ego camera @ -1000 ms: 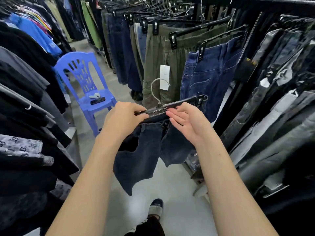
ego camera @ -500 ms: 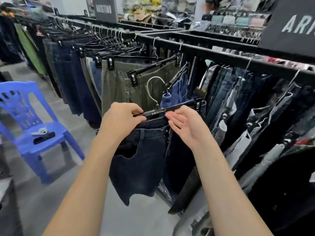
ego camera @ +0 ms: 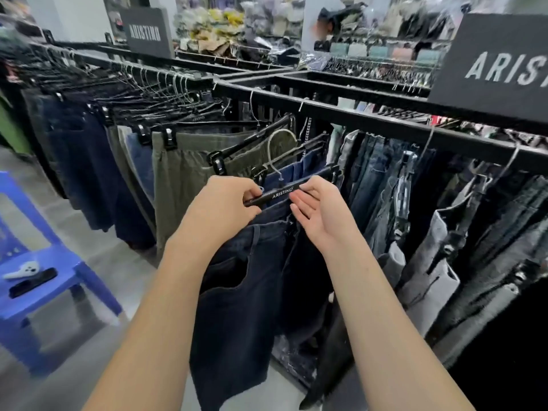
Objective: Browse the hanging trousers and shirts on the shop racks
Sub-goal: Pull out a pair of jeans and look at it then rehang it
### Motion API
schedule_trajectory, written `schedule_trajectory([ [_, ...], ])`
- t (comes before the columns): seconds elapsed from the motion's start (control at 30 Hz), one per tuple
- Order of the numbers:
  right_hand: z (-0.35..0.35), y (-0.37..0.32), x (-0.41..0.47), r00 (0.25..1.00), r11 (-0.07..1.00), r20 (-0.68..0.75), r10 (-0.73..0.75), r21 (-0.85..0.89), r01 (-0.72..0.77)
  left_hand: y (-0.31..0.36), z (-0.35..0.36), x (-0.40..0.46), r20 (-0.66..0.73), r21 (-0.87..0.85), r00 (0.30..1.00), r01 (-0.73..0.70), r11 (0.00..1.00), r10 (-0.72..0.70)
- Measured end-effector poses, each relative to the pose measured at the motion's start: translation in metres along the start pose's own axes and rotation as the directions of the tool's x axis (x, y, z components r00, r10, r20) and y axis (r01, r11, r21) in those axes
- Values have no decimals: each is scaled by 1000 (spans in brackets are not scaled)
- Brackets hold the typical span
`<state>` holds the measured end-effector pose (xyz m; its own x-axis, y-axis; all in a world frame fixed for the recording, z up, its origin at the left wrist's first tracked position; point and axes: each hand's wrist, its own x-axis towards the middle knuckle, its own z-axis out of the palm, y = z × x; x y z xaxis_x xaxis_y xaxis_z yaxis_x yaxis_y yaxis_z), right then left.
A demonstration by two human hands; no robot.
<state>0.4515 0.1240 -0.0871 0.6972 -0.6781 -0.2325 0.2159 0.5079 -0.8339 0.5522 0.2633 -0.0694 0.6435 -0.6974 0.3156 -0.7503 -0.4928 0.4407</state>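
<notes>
Two hands on one hanger [ego camera: 283,192]: left hand [ego camera: 221,204] pinches its left end, right hand [ego camera: 318,212] lies slack-fingered against the bar, gripping nothing. Best to keep the bar level and lift the wire hook [ego camera: 280,149] toward the rail [ego camera: 385,121] at 12 o'clock, so the clips hold. Dark shorts [ego camera: 255,292] hang off the hanger, at 6 o'clock below both hands
</notes>
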Motion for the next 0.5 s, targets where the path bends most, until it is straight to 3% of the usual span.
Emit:
schedule_trajectory([
  [0.17,9,-22,7,990,988,-84,-112,99,120,10,-5,22,166,-53,973,-153,987,159],
  [0.33,15,-45,24,951,951,-141,-277,102,292,33,9,42,1,-258,966,-248,934,257],
  [0.5,17,-68,39,915,947,-246,-320,-71,312,66,28,65,-51,-276,953,-301,913,299],
])
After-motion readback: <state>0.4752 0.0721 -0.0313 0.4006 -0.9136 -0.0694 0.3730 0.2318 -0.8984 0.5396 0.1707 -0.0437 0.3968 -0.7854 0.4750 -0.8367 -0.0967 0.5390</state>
